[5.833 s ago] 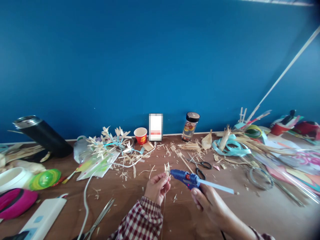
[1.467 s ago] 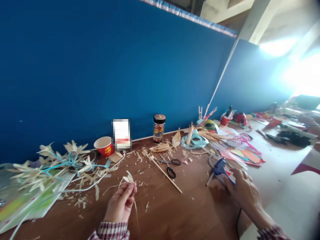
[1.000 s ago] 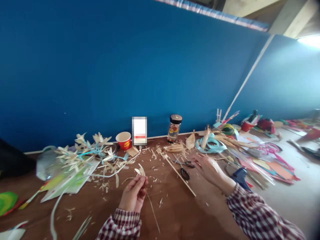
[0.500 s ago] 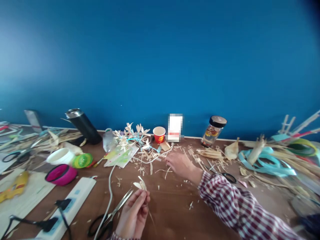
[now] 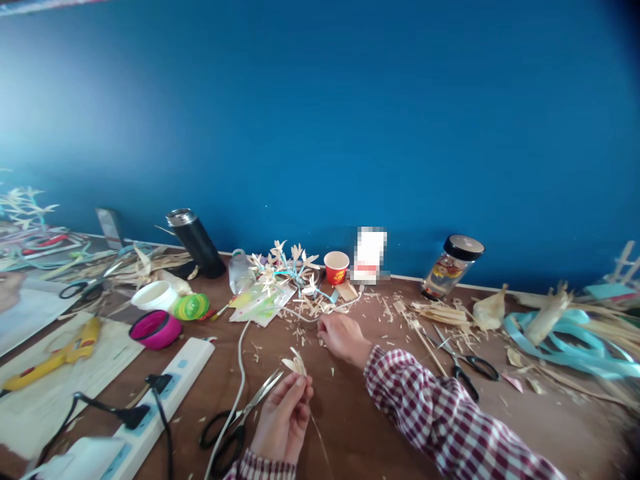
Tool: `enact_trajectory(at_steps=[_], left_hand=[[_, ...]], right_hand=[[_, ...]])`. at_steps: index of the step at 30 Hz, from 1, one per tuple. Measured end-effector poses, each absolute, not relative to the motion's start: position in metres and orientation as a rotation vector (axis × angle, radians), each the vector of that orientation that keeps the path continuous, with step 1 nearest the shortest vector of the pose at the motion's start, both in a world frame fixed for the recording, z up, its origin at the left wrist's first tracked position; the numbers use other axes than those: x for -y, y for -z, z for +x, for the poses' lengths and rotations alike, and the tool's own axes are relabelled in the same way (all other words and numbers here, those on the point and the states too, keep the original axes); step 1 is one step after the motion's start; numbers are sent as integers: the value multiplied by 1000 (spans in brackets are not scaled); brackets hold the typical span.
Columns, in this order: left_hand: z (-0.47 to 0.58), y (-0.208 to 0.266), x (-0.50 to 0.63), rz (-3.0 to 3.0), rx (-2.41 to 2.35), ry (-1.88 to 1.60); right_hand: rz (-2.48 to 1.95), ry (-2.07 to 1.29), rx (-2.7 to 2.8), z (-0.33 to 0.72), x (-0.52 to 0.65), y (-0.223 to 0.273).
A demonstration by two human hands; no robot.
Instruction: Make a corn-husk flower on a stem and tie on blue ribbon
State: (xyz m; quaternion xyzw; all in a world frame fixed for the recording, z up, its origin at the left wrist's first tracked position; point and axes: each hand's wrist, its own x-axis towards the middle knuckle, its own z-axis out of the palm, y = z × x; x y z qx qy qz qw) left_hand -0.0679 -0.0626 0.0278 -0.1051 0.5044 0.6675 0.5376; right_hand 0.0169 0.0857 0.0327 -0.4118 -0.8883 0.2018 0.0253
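My left hand (image 5: 284,410) pinches a small pale husk flower (image 5: 295,363) between thumb and fingers, its petals pointing up and a thin strand trailing below. Beside that hand lies a pair of black-handled scissors (image 5: 240,423), blades partly spread. My right hand (image 5: 345,338) rests low over the brown table (image 5: 370,427), at the near edge of the scattered husk scraps (image 5: 306,310). Its fingers are curled together and point down; whatever they hold is hidden. Behind it stand a red paper cup (image 5: 336,268) and a cluster of finished husk flowers (image 5: 287,270) with blue stems.
A white power strip (image 5: 170,393) with plugs and a yellow glue gun (image 5: 60,360) lie at left. A black flask (image 5: 197,243) and a lidded glass jar (image 5: 450,267) stand at the wall. More scissors (image 5: 467,367) and blue ribbon (image 5: 575,343) lie at right. Another person's hand (image 5: 10,290) shows far left.
The view has swung left. My right hand has drawn back toward me and left, from among the scraps, closer to the left hand. My left hand still holds the husk flower.
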Motion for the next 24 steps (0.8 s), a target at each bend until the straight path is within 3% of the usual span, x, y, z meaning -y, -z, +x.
enact_trajectory(at_steps=[24], left_hand=[[-56,-13,53,-160,-1050,-1545]], right_hand=[[-1212,-507,2646,29,-117,-42]])
